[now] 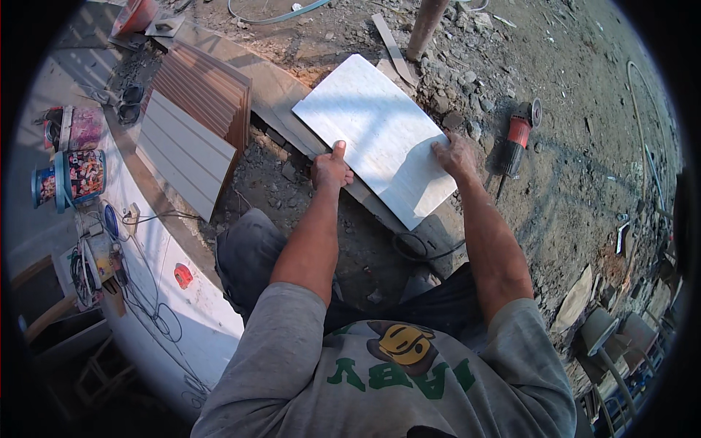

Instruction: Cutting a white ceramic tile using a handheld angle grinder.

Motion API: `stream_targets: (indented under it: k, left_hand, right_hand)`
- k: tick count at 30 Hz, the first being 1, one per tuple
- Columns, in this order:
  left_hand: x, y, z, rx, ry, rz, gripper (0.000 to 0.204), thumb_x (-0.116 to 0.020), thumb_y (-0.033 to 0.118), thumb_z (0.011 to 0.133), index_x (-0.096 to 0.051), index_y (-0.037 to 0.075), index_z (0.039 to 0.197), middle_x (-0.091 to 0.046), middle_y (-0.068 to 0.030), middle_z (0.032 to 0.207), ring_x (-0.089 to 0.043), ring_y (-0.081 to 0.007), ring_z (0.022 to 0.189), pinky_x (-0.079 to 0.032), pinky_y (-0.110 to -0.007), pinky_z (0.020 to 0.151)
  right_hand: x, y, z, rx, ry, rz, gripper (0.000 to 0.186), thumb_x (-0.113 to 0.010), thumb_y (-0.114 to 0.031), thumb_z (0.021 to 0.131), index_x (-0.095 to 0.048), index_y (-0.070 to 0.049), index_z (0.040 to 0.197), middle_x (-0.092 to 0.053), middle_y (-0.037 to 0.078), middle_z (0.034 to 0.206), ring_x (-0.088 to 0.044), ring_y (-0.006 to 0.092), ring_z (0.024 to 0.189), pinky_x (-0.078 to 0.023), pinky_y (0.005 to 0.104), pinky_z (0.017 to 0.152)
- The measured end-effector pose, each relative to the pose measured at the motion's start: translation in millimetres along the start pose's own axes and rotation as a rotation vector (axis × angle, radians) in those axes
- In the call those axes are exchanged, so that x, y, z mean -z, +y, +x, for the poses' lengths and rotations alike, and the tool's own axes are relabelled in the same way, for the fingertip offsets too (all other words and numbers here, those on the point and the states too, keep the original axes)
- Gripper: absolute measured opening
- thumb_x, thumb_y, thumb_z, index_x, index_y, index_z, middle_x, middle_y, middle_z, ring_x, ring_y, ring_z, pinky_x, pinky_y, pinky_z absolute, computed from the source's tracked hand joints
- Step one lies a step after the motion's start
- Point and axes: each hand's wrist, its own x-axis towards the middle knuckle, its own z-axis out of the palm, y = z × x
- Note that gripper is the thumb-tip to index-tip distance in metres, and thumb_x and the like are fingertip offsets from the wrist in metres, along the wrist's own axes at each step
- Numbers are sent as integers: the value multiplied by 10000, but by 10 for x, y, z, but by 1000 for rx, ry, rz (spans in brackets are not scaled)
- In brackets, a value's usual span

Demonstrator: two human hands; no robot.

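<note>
A white, faintly veined rectangular tile (pixel 372 124) lies tilted across a long board in front of me. My left hand (pixel 332 169) is closed on its near left edge, thumb up and fingers curled at the rim. On the opposite side, my right hand (pixel 454 157) grips the right edge, its fingertips partly hidden. Shadow from my right arm falls across the tile's lower corner. To the right of that hand, a red and black angle grinder (pixel 517 139) rests on the dirt with its disc pointing away.
Ribbed brown panels (pixel 201 91) and a pale grooved panel (pixel 182 153) lean at left. Beyond them are printed buckets (pixel 84 175), tangled cables and a red tape measure (pixel 183 276). A post (pixel 426 29) stands in the rubble ahead. A black cable (pixel 431 257) loops near my feet.
</note>
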Motion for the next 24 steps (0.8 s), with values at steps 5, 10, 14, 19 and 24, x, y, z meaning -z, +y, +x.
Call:
stream_targets:
  k: [5,10,14,19,24]
  left_hand:
    - [36,-3,-44,-34,1,116,700,-486,654,888,-611,-6,690,-673,-95,645,-631,-179,486,-506,-305,491]
    - [75,22,-5,-33,16,124,698,-470,657,894,-626,3,708,-682,-85,654,-641,-175,504,-516,-306,519]
    - [95,-14,-79,-25,19,205,720,-424,674,902,-661,14,735,-694,-75,663,-653,-167,530,-523,-297,545]
    - [43,-42,-273,31,16,303,783,-352,713,898,-685,23,738,-697,-69,654,-662,-163,551,-530,-290,577]
    - [-39,-258,-261,93,26,152,783,-369,727,884,-680,23,743,-706,-61,674,-669,-163,571,-535,-293,574]
  right_hand:
    - [-267,32,103,-41,97,-69,536,-615,-411,842,-555,-62,1245,-622,215,1181,-569,353,1143,-421,441,981]
    - [-272,37,155,-8,81,-28,542,-630,-467,826,-586,-77,1199,-635,189,1168,-577,342,1134,-425,445,967]
    - [-177,11,61,-39,0,-5,563,-654,-506,804,-611,-85,1175,-643,166,1170,-584,329,1132,-431,429,960]
    - [-65,68,-93,-88,-3,7,562,-690,-473,789,-629,-80,1187,-649,168,1167,-606,311,1099,-455,391,935]
    - [72,143,-136,-85,-100,89,508,-716,-429,785,-677,-59,1132,-698,131,1045,-665,242,951,-505,343,844]
